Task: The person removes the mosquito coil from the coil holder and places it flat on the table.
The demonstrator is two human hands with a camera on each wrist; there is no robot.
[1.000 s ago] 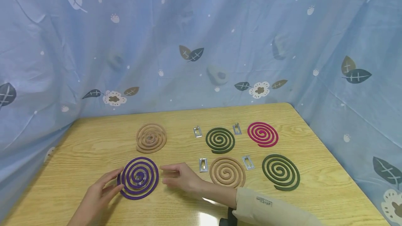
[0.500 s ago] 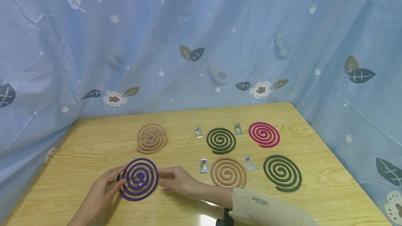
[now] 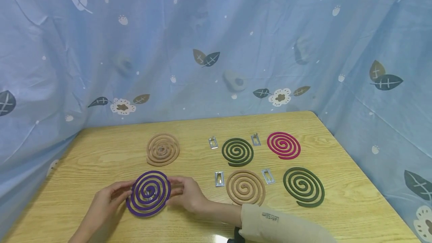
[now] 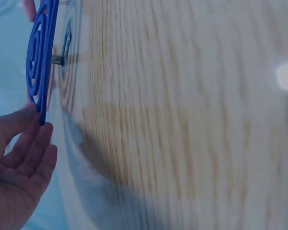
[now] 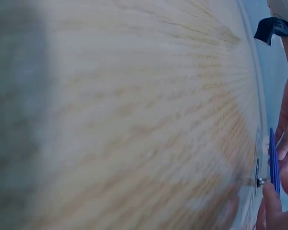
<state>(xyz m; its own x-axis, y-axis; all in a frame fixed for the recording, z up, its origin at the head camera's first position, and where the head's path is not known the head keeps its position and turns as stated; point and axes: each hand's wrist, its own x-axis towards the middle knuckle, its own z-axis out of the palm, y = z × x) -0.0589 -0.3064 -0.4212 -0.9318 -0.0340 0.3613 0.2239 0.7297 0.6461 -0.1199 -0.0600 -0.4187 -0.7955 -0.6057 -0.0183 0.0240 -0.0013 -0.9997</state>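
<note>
A purple mosquito coil [image 3: 150,190] is held raised and level above the table, over a small metal stand [image 4: 57,60] whose upright tip reaches toward the coil's middle. My left hand [image 3: 107,200] pinches the coil's left rim, thumb above and fingers below. At the opposite rim my right hand [image 3: 191,195] holds the coil between thumb and fingers, seen edge-on in the right wrist view. Behind them a tan coil [image 3: 163,137] sits on another stand, which shows through its rings.
On the right lie a dark green coil [image 3: 237,150], a magenta coil [image 3: 282,144], a tan coil [image 3: 243,187] and another green coil [image 3: 302,185]. Between them are several metal stands [image 3: 219,179]. A blue patterned curtain [image 3: 216,48] surrounds the wooden table [image 3: 111,153].
My right hand has moved left from beside the purple coil and now grips its right rim. The left hand stays at the left rim, and the coil has shifted only slightly.
</note>
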